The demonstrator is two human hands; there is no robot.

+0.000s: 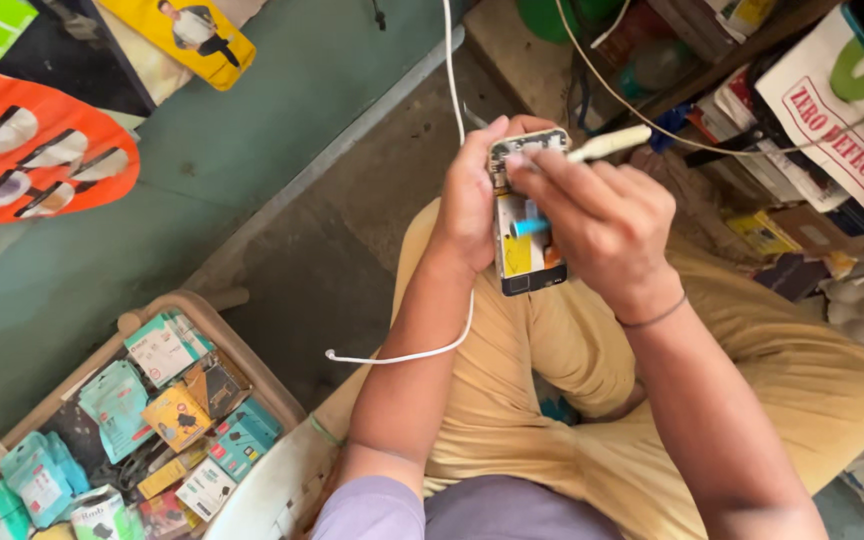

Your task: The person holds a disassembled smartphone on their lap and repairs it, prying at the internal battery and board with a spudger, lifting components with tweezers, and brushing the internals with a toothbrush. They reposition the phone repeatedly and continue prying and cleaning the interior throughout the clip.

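Near the upper middle of the frame, two hands work on one opened phone (527,240), its back cover off and its insides showing: a yellow patch, a blue part and a dark strip along the lower end. The left hand (470,200) is closed around the phone's left edge, thumb at its top, holding it upright over the lap. The right hand (602,225) is closed on one white pen-shaped tool (607,145), its fingers lying across the phone's right side and the tool's body pointing to the upper right. One thin band sits on the right wrist.

One white cable (449,70) drops from the top edge, passes behind the left hand and curls to a loose end at the centre left. The person sits cross-legged in tan trousers (512,400).

In the lower left corner one tray (177,302) holds many small packets, mostly teal, with a few orange and white; too crowded to count. One orange card (42,150) lies at the upper left.
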